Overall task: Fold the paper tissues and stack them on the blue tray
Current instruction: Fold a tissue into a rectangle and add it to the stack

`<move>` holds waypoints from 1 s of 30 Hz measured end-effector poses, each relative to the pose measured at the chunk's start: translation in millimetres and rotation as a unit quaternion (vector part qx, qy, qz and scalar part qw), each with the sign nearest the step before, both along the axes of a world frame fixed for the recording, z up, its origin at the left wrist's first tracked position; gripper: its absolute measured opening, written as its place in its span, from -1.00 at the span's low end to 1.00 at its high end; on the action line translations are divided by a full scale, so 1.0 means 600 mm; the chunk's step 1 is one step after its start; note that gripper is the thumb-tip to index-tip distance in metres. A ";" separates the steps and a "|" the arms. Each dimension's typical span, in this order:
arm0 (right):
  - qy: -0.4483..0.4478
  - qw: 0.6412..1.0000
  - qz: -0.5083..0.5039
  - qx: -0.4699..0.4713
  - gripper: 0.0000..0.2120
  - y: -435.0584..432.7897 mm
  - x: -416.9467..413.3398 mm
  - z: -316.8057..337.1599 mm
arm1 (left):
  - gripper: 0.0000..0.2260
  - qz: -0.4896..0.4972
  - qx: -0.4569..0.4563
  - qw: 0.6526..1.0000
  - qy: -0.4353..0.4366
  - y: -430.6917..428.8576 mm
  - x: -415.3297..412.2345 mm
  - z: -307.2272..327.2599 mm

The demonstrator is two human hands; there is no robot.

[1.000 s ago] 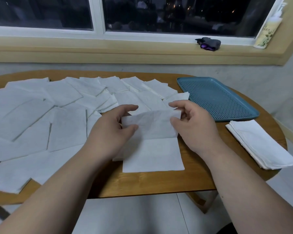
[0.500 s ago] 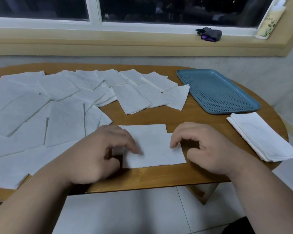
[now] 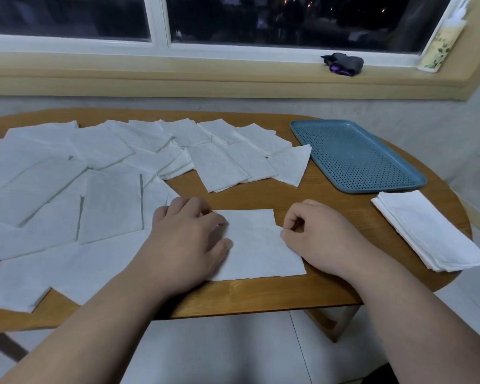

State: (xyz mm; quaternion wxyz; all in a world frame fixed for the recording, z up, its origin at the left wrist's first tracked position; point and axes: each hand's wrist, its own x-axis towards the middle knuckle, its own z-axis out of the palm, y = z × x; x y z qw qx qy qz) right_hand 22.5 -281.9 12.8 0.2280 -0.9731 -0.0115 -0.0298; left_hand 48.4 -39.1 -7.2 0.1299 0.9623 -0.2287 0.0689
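Observation:
A white tissue [image 3: 257,245], folded in half, lies flat on the wooden table [image 3: 261,295] near its front edge. My left hand [image 3: 189,239] rests flat on its left part and presses it down. My right hand [image 3: 316,236] has curled fingers, with thumb and forefinger pinching the tissue's right edge. The blue perforated tray [image 3: 355,156] sits at the back right with nothing on it. A stack of folded tissues [image 3: 427,231] lies on the table just in front of the tray. Several unfolded tissues [image 3: 108,203] cover the table's left half.
More tissues [image 3: 233,162] lie overlapping in the middle at the back, close to the tray's left rim. On the window sill sit a dark object with a purple part [image 3: 342,63] and a bottle [image 3: 438,48]. The table's rounded edge drops to a tiled floor.
The tissue's raised upper half has come down toward me onto its lower half. Both hands lowered with it to the table; the left now lies flatter on the tissue.

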 end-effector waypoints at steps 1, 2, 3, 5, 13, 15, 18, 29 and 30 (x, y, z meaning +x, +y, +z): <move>-0.002 1.000 0.005 0.004 -0.87 0.000 -0.001 0.001 | -0.52 0.002 -0.002 1.000 0.001 -0.001 -0.001 0.001; -0.005 1.000 0.009 0.008 -0.87 -0.001 -0.002 0.003 | -0.51 0.004 -0.005 1.000 0.002 -0.002 -0.001 0.001; -0.009 1.000 0.014 0.015 -0.87 0.000 -0.004 0.006 | -0.51 0.006 -0.011 1.000 0.004 -0.002 -0.001 0.001; -0.031 0.998 0.021 0.058 -0.88 0.003 -0.009 0.016 | -0.50 0.012 -0.035 0.999 0.012 -0.003 -0.001 0.001; -0.121 0.968 0.029 0.217 -0.86 0.014 -0.029 0.032 | -0.70 0.000 -0.120 0.992 0.045 -0.004 -0.003 0.006; -0.124 0.960 0.019 0.251 -0.83 0.016 -0.027 0.030 | -0.87 0.014 -0.227 0.970 0.086 0.000 -0.006 0.021; -0.103 0.943 0.000 0.317 -0.79 0.025 -0.017 0.028 | -0.92 0.039 -0.336 0.928 0.155 0.012 -0.005 0.040; -0.074 0.952 -0.077 0.286 -0.80 0.061 0.047 0.006 | -0.76 0.073 -0.324 0.937 0.110 0.036 0.027 0.035; -0.071 0.953 -0.080 0.285 -0.79 0.064 0.051 0.005 | -0.77 0.077 -0.316 0.939 0.112 0.036 0.028 0.034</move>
